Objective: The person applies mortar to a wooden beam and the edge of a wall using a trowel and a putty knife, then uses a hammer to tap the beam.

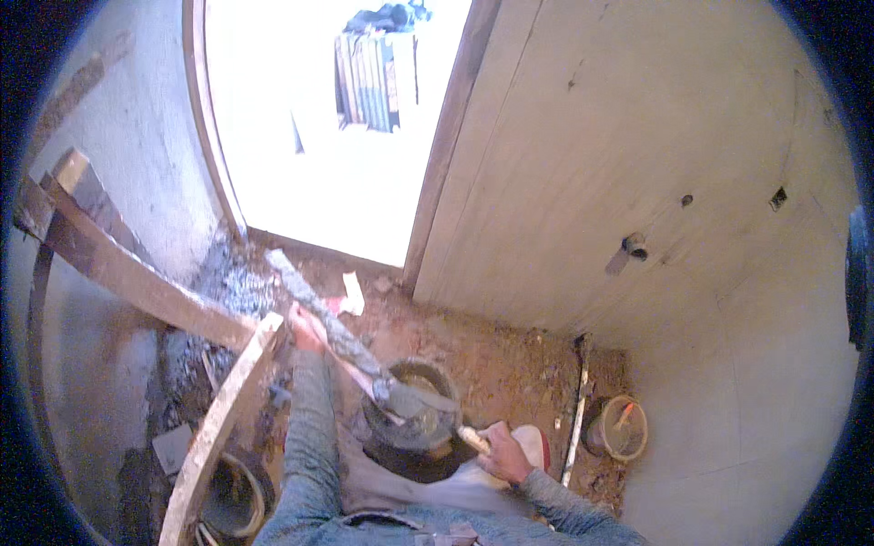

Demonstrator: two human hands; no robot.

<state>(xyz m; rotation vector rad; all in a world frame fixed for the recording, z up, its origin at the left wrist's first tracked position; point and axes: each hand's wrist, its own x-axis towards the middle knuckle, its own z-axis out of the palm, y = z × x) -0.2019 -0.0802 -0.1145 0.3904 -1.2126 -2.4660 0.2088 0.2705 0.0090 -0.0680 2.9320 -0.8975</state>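
Observation:
My left hand (308, 329) is closed on a long narrow board (332, 328) coated with grey mortar, which slants down from the doorway side over a black bucket (428, 437). My right hand (503, 452) grips the wooden handle of a trowel (405, 399); its mortar-smeared blade is over the bucket at the board's lower end, and I cannot tell whether they touch. Grey material shows inside the bucket, partly hidden by the tools.
Wooden planks (146, 273) and a pale batten (214, 437) rise at left, beside another bucket (255, 500). Right are a bucket with an orange-handled tool (619, 441), a thin pole (575, 428) and a wall (637, 164) with a pipe stub (635, 246). A bright doorway (309, 200) stands ahead.

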